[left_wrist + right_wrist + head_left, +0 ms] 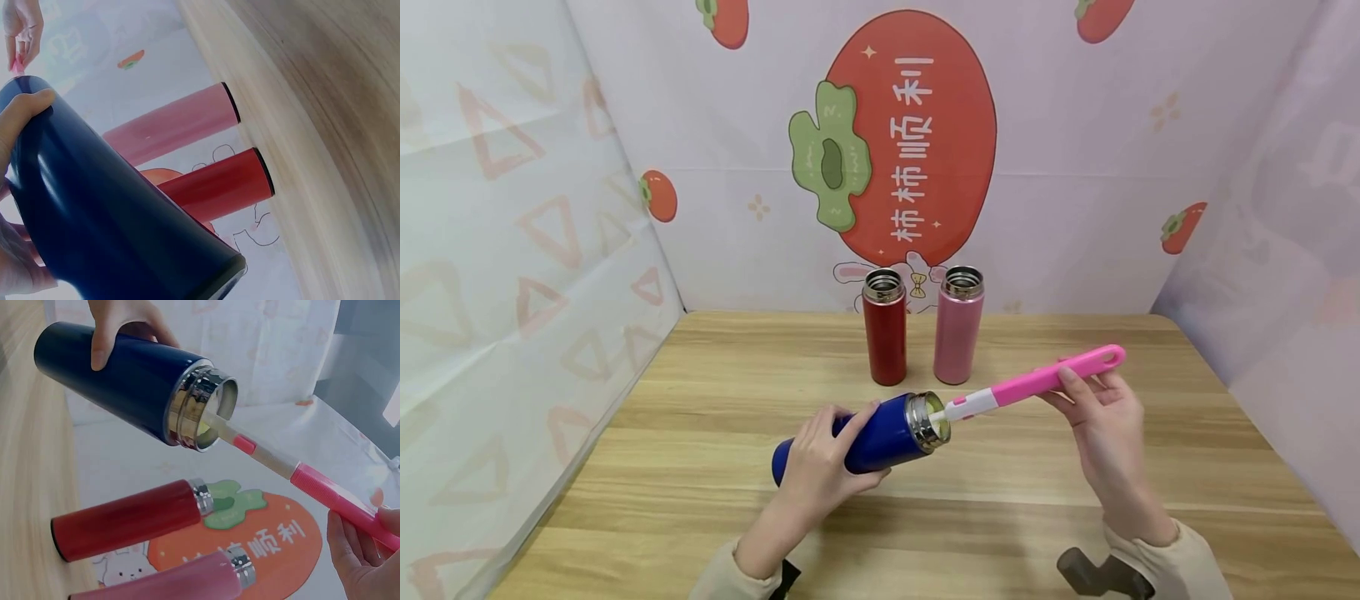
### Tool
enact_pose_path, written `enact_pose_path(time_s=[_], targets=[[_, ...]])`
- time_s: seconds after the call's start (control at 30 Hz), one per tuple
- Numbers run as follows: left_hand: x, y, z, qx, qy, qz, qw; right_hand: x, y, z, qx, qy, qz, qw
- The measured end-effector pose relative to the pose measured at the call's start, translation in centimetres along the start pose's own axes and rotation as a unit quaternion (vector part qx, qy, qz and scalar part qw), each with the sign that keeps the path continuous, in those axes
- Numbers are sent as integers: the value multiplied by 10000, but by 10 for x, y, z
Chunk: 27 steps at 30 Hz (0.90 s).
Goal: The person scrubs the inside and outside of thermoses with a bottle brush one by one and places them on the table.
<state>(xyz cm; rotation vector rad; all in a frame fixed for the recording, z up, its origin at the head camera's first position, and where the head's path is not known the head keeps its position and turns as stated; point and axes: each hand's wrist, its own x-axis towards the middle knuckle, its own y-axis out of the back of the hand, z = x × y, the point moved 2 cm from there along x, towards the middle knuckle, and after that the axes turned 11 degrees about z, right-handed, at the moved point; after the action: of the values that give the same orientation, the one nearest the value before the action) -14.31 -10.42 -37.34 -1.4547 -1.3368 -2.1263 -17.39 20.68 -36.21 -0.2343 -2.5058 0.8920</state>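
Note:
My left hand (820, 454) grips a blue thermos bottle (880, 435) round its body, tilted with its steel mouth toward the right. In my right hand (1108, 425) is the pink handle of a bottle brush (1037, 383), pinched between thumb and fingers. The brush's white stem runs into the bottle's mouth, where a pale yellowish brush head shows just inside the rim in the right wrist view; the rest of the head is hidden. The left wrist view has the blue bottle (112, 200) large in front, its base toward the lower right.
A red thermos bottle (886, 337) and a pink thermos bottle (958, 333) stand upright and lidless at the back of the wooden table (700, 433). Behind them hangs a printed cloth backdrop (1052, 167), with more cloth at both sides.

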Motion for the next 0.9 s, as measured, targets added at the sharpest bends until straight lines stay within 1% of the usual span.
enact_pose_path(time_s=[0.1,0.17,0.23,0.33,0.47,0.6,0.8,0.9], targets=[[0,2,-1,28,15,-34,10000,-7,-27,-19,132,-96,311,9994],[1,3,-2,34,26,-60,10000,-10,-38,-28,243,-87,386,9989],[1,4,-3,52,30,-70,10000,-10,-42,-33,326,-111,462,9983],[-1,5,-6,74,61,-56,9999,-8,-41,-37,386,-140,460,9981],[-3,5,-10,87,70,-41,9999,-5,-35,-37,448,-217,322,9982],[-4,3,-11,76,44,-10,10000,-5,-35,-37,390,-254,290,9985],[-7,1,-9,64,10,117,9999,-6,-38,-35,-44,-274,564,9980],[-7,0,-7,36,-37,220,9997,-7,-39,-33,-26,-264,611,9978]])
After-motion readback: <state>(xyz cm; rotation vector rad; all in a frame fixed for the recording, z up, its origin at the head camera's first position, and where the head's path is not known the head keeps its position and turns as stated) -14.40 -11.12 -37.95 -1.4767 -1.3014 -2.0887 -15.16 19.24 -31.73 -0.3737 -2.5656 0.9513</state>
